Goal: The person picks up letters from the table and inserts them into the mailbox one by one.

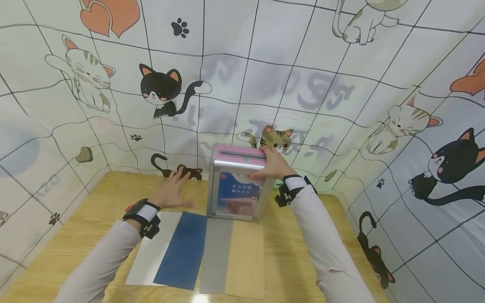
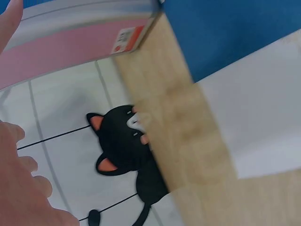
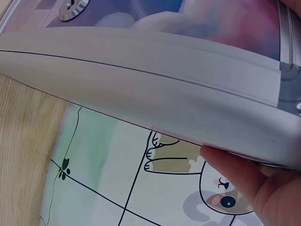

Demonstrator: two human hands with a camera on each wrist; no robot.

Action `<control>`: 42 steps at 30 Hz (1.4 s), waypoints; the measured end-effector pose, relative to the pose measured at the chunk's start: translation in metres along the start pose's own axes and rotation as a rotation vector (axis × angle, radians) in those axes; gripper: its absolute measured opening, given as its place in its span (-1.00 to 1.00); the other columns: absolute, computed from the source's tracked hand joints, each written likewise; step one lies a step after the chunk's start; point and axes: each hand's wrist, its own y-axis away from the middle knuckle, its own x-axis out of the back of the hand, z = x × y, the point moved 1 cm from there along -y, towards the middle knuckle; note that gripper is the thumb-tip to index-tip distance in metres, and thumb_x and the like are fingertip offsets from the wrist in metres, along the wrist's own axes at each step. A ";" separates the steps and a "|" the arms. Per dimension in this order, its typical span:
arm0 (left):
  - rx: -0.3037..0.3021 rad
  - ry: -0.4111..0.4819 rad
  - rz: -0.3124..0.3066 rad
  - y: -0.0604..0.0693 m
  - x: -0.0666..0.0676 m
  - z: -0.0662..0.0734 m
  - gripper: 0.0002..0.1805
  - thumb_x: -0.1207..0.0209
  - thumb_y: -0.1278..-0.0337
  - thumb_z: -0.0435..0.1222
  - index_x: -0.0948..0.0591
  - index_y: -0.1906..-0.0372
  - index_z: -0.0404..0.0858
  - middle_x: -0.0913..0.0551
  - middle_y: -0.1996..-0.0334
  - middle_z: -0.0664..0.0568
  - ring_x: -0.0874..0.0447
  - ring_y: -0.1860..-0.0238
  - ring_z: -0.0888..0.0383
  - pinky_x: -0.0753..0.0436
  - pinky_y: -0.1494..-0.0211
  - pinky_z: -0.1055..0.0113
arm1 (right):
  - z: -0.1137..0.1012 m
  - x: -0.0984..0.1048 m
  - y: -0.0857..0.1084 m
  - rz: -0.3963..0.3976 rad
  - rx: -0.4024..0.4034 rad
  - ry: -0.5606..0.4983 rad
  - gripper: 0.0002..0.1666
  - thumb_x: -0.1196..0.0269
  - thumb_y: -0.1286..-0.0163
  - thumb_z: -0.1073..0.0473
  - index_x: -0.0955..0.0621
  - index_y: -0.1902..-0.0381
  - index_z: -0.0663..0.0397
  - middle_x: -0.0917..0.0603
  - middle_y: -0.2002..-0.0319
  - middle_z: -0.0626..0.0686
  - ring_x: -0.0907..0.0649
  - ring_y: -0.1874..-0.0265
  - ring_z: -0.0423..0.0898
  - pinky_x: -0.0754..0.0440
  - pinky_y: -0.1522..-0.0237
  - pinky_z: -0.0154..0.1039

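A slotted ballot box (image 1: 236, 198) with a pink top, silver metal frame and a blue printed front stands upright near the back of the table. My right hand (image 1: 273, 165) grips its top right corner, thumb over the front. In the right wrist view, fingers (image 3: 235, 172) reach around the box's silver side (image 3: 141, 80), and a round lock (image 3: 73, 8) shows on the printed face. Left of the box, my left hand (image 1: 172, 192) hovers apart from it with its fingers spread. The left wrist view catches part of that hand (image 2: 21, 183) beside the box's pink panel (image 2: 70, 49).
In front of the box lie a white sheet (image 1: 149, 252), a blue sheet (image 1: 182, 252), a grey sheet (image 1: 215, 261) and a beige sheet (image 1: 245, 261), side by side on the wooden table (image 1: 291, 261). Cat-printed cloth (image 1: 227, 84) hangs behind and at both sides.
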 end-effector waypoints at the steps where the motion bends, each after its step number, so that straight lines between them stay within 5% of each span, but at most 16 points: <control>1: -0.001 0.000 0.004 0.002 -0.005 -0.001 0.22 -0.24 0.38 0.30 -0.01 -0.41 -0.23 0.13 -0.38 -0.33 0.21 -0.34 -0.36 0.19 -0.12 -0.47 | 0.000 0.000 0.000 -0.001 -0.003 -0.001 0.26 -0.48 0.36 -0.17 -0.20 -0.31 0.12 -0.28 -0.15 0.15 -0.43 0.06 0.06 -0.45 0.00 -0.02; 10: -0.013 0.024 0.026 0.021 -0.042 -0.001 0.27 -0.22 0.49 0.36 -0.08 -0.37 -0.30 0.00 -0.33 -0.41 0.13 -0.31 -0.40 0.17 -0.10 -0.49 | -0.001 -0.002 0.001 -0.002 -0.026 0.009 0.26 -0.48 0.34 -0.17 -0.18 -0.33 0.08 -0.25 -0.12 0.20 -0.43 0.09 0.07 -0.47 0.04 -0.03; 23: 0.137 0.113 -0.102 0.055 -0.100 -0.001 0.32 -0.28 0.57 0.34 -0.09 -0.37 -0.33 0.03 -0.33 -0.42 0.17 -0.32 -0.39 0.03 -0.07 -0.49 | 0.001 -0.005 0.001 -0.002 -0.010 0.035 0.28 -0.48 0.36 -0.20 -0.18 -0.33 0.08 -0.30 0.00 0.16 -0.44 0.15 0.03 -0.49 0.09 -0.08; 34: 0.162 0.070 -0.126 0.064 -0.117 0.004 0.29 -0.28 0.62 0.36 -0.19 -0.33 -0.32 -0.06 -0.31 -0.41 0.06 -0.31 -0.38 0.00 -0.10 -0.45 | 0.003 -0.006 0.001 -0.007 -0.015 0.019 0.28 -0.47 0.35 -0.20 -0.18 -0.34 0.07 -0.29 -0.02 0.17 -0.44 0.14 0.04 -0.49 0.09 -0.07; 42: 0.160 0.038 -0.114 0.059 -0.120 0.004 0.33 -0.29 0.70 0.38 -0.18 -0.34 -0.30 -0.06 -0.32 -0.40 0.05 -0.31 -0.36 0.02 -0.11 -0.45 | 0.003 -0.002 0.000 0.010 -0.006 0.029 0.29 -0.48 0.37 -0.21 -0.19 -0.33 0.07 -0.30 0.00 0.17 -0.44 0.16 0.03 -0.50 0.10 -0.08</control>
